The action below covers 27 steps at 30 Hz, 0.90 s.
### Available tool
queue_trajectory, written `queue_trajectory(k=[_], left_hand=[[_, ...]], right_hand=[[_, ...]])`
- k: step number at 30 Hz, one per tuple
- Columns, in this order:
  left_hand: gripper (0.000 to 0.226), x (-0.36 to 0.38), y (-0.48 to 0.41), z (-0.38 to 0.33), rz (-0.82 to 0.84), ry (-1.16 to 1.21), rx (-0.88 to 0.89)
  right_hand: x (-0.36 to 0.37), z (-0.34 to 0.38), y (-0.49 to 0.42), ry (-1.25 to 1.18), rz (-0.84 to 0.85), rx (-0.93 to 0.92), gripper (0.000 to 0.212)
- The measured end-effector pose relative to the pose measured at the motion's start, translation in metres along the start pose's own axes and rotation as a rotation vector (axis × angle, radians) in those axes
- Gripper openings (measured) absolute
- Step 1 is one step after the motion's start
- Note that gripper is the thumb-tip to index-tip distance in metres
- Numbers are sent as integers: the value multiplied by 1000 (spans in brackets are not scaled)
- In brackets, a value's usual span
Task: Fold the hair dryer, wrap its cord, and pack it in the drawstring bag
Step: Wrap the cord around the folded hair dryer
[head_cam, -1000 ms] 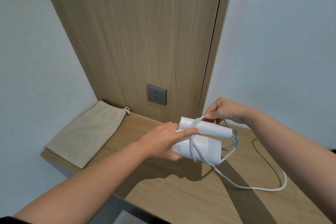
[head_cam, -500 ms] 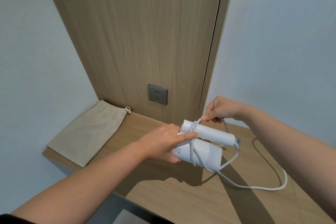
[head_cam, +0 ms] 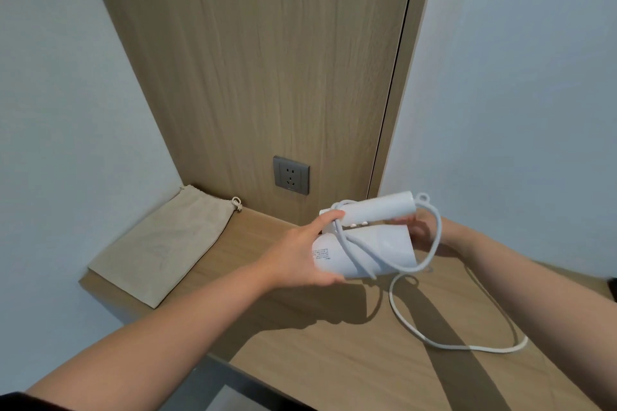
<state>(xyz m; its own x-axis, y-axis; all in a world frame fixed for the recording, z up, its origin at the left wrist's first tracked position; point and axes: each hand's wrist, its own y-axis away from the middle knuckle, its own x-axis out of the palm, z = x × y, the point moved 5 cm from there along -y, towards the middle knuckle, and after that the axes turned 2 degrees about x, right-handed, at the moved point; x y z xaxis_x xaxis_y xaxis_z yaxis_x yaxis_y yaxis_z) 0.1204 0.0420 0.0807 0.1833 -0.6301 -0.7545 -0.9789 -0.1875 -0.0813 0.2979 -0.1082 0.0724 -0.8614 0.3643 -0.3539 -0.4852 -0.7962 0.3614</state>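
Note:
A white folded hair dryer (head_cam: pixel 384 248) is held above the wooden shelf, its handle lying along the top of the body. My left hand (head_cam: pixel 298 252) grips the dryer's left end, with a finger over the cord. The white cord (head_cam: pixel 434 284) crosses the body in a couple of turns, loops round the right end and trails onto the shelf. My right hand (head_cam: pixel 422 232) is behind the dryer's right end and mostly hidden; it seems to hold the cord loop. A beige drawstring bag (head_cam: pixel 160 247) lies flat at the shelf's left.
The wooden shelf (head_cam: pixel 334 360) sits in a corner between pale walls, with a wood panel behind. A grey wall socket (head_cam: pixel 291 175) is on that panel just above the shelf. The loose cord curls over the shelf's right part.
The dryer has tilted so its right end is raised, and my right hand has gone from above the handle down behind the right end, carrying the cord round it.

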Motion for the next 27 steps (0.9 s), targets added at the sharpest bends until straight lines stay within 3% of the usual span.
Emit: queue_trajectory(k=[2, 7, 13, 17, 21, 27], left_hand=[[94, -3, -1, 2, -42, 124, -62], [86, -13, -4, 8, -129, 268, -181], [82, -17, -6, 17, -119, 212, -292], [78, -14, -6, 11, -76, 97, -286], [96, -10, -10, 12, -37, -60, -286], [102, -8, -12, 5, 27, -403, -177]], right_hand=[[9, -4, 4, 7, -58, 8, 15], [31, -4, 13, 245, -139, 31, 36], [49, 20, 28, 521, -153, -19, 34], [57, 28, 30, 639, -153, 0, 32], [69, 32, 30, 704, -124, 16, 33], [86, 31, 35, 844, -27, 31, 26]])
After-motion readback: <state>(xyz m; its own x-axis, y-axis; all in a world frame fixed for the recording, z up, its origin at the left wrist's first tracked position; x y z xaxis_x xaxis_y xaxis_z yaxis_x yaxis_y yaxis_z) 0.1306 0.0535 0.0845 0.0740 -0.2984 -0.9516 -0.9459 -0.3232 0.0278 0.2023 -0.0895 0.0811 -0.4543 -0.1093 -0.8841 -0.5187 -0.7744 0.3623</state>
